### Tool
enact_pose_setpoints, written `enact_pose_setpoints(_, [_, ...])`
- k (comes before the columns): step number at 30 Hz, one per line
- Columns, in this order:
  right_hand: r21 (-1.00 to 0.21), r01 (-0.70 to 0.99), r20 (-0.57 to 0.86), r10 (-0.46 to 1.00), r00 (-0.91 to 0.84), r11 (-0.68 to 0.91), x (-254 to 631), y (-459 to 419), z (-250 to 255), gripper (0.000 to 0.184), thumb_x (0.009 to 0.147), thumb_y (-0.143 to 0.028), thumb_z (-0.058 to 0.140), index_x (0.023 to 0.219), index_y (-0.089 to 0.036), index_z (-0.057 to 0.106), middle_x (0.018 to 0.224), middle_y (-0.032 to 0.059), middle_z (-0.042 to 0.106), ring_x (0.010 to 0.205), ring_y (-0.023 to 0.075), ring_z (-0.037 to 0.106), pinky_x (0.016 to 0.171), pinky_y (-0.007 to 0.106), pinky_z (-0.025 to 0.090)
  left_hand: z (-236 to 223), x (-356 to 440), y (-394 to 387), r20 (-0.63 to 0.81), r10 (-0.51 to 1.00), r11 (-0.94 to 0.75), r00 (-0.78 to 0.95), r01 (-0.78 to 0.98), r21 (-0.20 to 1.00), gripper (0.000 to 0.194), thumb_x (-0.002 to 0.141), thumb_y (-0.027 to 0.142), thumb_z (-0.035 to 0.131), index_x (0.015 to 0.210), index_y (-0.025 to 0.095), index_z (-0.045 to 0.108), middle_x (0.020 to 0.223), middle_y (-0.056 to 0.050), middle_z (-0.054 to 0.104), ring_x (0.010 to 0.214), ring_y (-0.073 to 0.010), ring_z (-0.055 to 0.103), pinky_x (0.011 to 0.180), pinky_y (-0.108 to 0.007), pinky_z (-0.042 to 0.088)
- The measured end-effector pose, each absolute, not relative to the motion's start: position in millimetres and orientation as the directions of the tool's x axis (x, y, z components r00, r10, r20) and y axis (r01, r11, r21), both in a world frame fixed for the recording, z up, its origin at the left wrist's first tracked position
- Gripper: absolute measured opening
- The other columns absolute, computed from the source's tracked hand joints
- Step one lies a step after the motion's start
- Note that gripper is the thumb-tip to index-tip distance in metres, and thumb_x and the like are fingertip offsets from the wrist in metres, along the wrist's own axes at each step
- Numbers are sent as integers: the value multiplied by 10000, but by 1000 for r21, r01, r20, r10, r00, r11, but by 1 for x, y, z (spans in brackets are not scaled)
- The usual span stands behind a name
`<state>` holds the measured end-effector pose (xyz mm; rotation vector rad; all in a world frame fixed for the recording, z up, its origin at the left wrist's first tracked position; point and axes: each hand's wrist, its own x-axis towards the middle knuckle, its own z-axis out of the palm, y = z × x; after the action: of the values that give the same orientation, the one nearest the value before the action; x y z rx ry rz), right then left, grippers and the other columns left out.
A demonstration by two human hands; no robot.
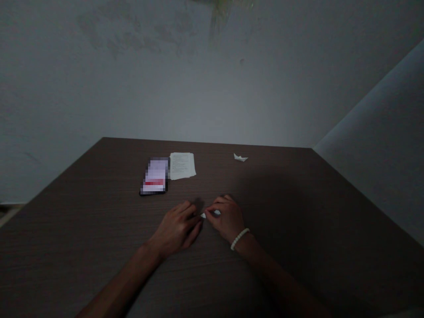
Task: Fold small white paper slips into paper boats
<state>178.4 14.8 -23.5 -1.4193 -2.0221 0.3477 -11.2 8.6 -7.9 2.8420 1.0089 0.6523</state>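
Observation:
My left hand (179,227) and my right hand (225,216) rest together on the dark wooden table (298,229), fingers curled and meeting over a small folded piece of white paper (208,214). Only small white bits of the paper show between the fingertips; most of it is hidden by the hands. Both hands pinch it against the tabletop. My right wrist wears a white bead bracelet (239,238).
A phone (154,176) with a lit screen lies beyond my left hand. A sheet of printed white paper (182,165) lies right beside it. A small white folded paper boat (240,157) stands near the table's far edge. Grey walls close behind and at right.

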Motion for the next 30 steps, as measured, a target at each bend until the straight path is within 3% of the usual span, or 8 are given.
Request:
enact_pose_setpoints(12, [-563,727,322,915,-245,393,180,14,-21,49,755,-269,738,774,-224,738,764,14,666,765,169,541,742,303,412,-9,-11,9,380,625,-776,682,594,210,247,923,197,460,820,153,680,810,-72,558,789,-195,487,658,-322,437])
enact_pose_setpoints(21, [-547,662,346,858,-379,513,203,16,-16,309,709,-222,768,1011,-208,703,942,30,665,894,186,538,826,316,429,-10,-11,7,409,606,-784,682,599,162,254,918,190,453,777,143,658,797,-73,559,786,-193,486,686,-333,459])
enact_pose_setpoints(26, [-543,687,346,874,-340,483,214,23,-18,306,717,-186,772,1012,-206,692,991,33,683,908,194,552,841,331,437,-10,-11,8,408,602,-787,686,596,159,274,927,208,442,760,148,650,817,-77,579,794,-195,500,685,-334,472])
enact_pose_setpoints(30, [-564,663,329,870,-366,492,213,22,-19,277,753,-170,737,1023,-212,688,1011,41,697,923,195,583,851,338,449,-11,-10,9,420,645,-753,638,624,210,245,938,189,430,885,126,660,896,-97,617,853,-215,522,755,-371,497])
